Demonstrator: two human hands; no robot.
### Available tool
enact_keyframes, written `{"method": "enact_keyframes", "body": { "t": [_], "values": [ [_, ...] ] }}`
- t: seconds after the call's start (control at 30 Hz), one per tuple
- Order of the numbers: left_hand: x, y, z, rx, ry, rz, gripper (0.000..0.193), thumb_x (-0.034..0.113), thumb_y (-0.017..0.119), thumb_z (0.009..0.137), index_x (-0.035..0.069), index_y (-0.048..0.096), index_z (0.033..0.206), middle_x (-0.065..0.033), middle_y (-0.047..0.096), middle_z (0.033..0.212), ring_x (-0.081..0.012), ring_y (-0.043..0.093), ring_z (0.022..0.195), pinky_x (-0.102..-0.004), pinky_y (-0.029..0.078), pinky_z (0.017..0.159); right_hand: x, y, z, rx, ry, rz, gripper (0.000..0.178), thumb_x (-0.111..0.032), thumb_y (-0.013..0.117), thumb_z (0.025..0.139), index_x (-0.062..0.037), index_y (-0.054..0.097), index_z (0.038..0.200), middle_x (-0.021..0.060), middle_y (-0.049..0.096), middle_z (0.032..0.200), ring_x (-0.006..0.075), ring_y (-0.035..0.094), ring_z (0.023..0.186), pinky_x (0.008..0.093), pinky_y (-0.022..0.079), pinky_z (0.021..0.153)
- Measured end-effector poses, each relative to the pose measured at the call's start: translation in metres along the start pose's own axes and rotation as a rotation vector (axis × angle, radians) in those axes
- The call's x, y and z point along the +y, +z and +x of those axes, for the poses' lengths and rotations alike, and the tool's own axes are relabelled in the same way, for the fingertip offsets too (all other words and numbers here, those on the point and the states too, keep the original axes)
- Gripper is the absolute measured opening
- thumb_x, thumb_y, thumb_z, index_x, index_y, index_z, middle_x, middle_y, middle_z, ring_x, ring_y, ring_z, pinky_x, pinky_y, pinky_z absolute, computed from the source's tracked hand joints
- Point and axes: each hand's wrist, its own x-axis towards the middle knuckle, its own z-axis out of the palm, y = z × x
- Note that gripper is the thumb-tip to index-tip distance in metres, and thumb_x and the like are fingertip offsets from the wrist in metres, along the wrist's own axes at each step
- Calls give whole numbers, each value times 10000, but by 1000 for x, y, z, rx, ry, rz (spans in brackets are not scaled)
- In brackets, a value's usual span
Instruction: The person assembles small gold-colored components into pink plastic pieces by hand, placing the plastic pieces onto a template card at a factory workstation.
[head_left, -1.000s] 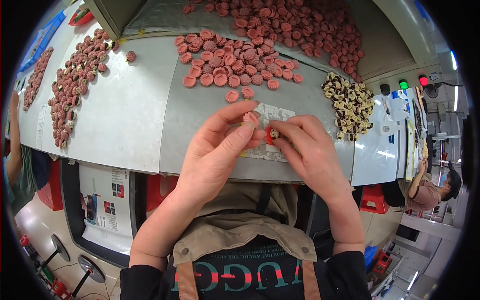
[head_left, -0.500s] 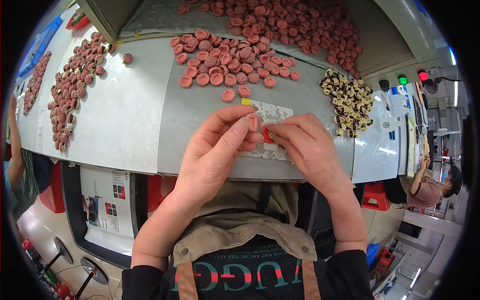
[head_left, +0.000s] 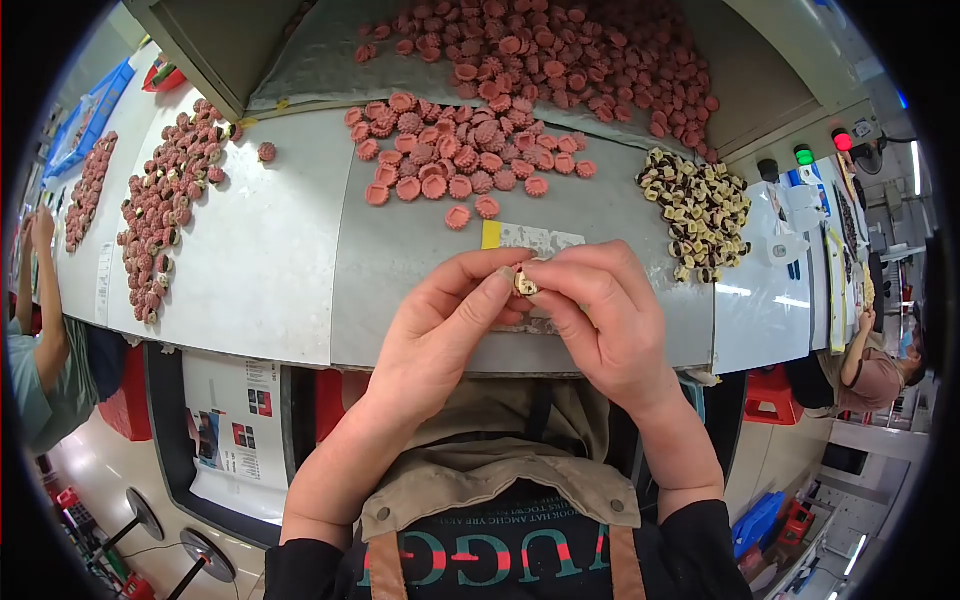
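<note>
Over the grey tabletop, my left hand (head_left: 438,330) pinches a small pink scalloped cup between thumb and fingers; most of the cup is hidden by them. My right hand (head_left: 618,325) meets it, its fingertips closed on a small cream-and-dark piece (head_left: 525,284) held at the cup. Beneath both hands lies a pale, worn rectangular sheet (head_left: 540,236) with a yellow strip at its left. Just beyond is a spread of pink scalloped cups (head_left: 460,160), many with the hollow side up. A heap of cream-and-dark pieces (head_left: 695,210) sits to the right.
Pink cups with cream-and-dark centres (head_left: 165,215) form a long pile at left. More pink cups (head_left: 570,60) fill a boxlike opening at the back. A blue tray (head_left: 92,120) is far left. Other people sit at both sides, one with arms (head_left: 48,300) on the table.
My right hand has brought the cream-and-dark piece up and left to the pink cup in my left hand. The view has shifted slightly; the piles look the same.
</note>
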Motion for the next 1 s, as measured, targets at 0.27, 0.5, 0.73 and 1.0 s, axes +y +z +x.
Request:
{"method": "enact_keyframes", "body": {
  "t": [0.27,0.5,0.73,1.0],
  "values": [
    [-17,8,-5,81,468,433,238,22,545,948,-33,554,1179,-78,595,1079,-128,589,973,-255,500,839,-2,4,-15,43,189,185,212,-41,688,826,-32,625,1028,108,603,979,237,588,867,307,498,718],
    [-9,15,-5,-52,112,322,530,8,623,867,12,390,1343,-98,617,1036,-130,605,953,-260,503,830,7,1,-27,-9,-9,71,401,-79,797,700,-48,624,1060,67,585,963,208,569,835,292,492,678],
    [-38,27,2,-33,428,773,645,26,740,738,16,431,1304,-92,636,879,-144,666,742,-275,544,687,21,9,-49,123,75,85,377,-59,829,636,-57,608,941,47,584,865,192,555,741,292,466,593],
    [-49,33,10,-91,392,888,571,-50,672,746,6,447,1267,-59,591,852,-79,580,767,-201,507,682,38,4,-58,83,96,154,348,-7,803,584,-65,571,837,64,563,790,224,552,671,300,458,557]
  ]
}}
